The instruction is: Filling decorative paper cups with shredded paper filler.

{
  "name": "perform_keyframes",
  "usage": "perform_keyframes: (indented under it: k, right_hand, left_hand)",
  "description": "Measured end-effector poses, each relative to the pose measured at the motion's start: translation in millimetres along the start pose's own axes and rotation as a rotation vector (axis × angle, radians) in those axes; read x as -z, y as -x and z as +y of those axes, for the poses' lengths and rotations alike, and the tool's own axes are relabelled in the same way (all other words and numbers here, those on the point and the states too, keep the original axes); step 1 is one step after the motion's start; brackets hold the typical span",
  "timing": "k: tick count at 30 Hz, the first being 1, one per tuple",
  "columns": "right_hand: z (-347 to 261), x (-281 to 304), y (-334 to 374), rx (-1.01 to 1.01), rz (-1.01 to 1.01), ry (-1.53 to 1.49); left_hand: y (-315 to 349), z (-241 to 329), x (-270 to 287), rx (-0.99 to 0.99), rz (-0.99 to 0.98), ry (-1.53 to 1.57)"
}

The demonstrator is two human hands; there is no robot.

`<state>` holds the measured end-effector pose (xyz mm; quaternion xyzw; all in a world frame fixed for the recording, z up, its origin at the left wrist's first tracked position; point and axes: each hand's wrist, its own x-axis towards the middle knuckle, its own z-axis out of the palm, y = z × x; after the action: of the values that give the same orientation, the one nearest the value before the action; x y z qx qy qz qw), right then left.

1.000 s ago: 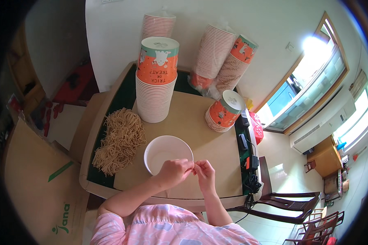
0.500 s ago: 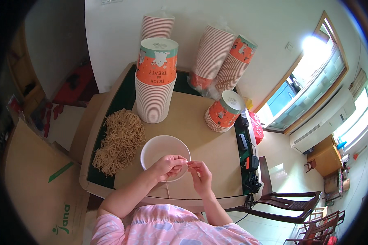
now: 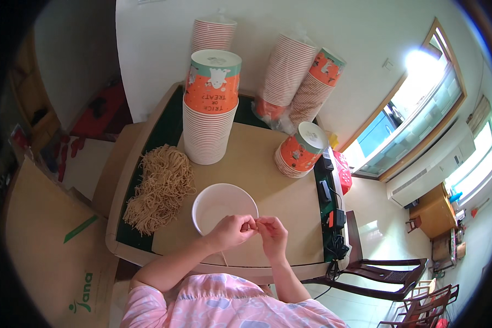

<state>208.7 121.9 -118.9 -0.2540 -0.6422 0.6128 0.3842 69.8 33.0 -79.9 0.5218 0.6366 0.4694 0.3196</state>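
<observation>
A white-lined paper bucket (image 3: 213, 203) sits at the near middle of the table, its mouth facing up toward me. Over its near right rim, my left hand (image 3: 230, 232) and my right hand (image 3: 272, 236) meet fingertip to fingertip. Both are closed in a pinch on a thin beige cord, mostly covered by the fingers. One tail of the cord (image 3: 224, 259) dangles below my left hand over the table's near edge. To the left lies a loose heap of beige cords (image 3: 159, 191).
Behind the bucket rises a tall upside-down stack of orange-and-green paper buckets (image 3: 210, 109). A shorter stack (image 3: 300, 150) stands at right. Bagged stacks (image 3: 290, 71) lean by the wall. Black adapters and cables (image 3: 338, 218) line the right edge; a dark chair (image 3: 388, 273) stands beyond.
Both hands have shifted slightly right, fingertips still together. The bucket appears a little further right, and its near rim is more covered by my left hand.
</observation>
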Motion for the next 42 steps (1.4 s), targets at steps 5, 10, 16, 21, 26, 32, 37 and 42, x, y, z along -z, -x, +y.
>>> perform_keyframes:
  k: [5, 10, 16, 21, 26, 32, 37, 42]
  right_hand:
    - [-4, 0, -1, -0.03, 0.008, -0.076]
    - [-11, -1, -2, -0.058, -0.002, -0.208]
    - [-13, 3, -2, -0.136, -0.038, -0.291]
    - [-11, 7, -1, -0.096, -0.106, -0.28]
    - [-11, 11, 1, -0.071, -0.194, -0.319]
    - [-3, 10, 3, -0.021, -0.202, -0.211]
    - [0, 5, 5, -0.046, -0.16, -0.175]
    - [-3, -1, 4, -0.002, -0.105, -0.111]
  left_hand:
    - [5, 17, 2, -0.028, 0.034, -0.076]
    - [7, 21, 0, -0.075, 0.039, -0.14]
    - [6, 20, -2, -0.055, 0.042, -0.138]
    - [6, 22, -1, -0.013, 0.056, -0.089]
    - [6, 23, 1, 0.067, 0.064, -0.11]
    - [5, 21, 2, 0.095, 0.083, -0.123]
    - [5, 21, 1, 0.048, 0.128, -0.081]
    - [5, 23, 3, 0.009, 0.153, -0.093]
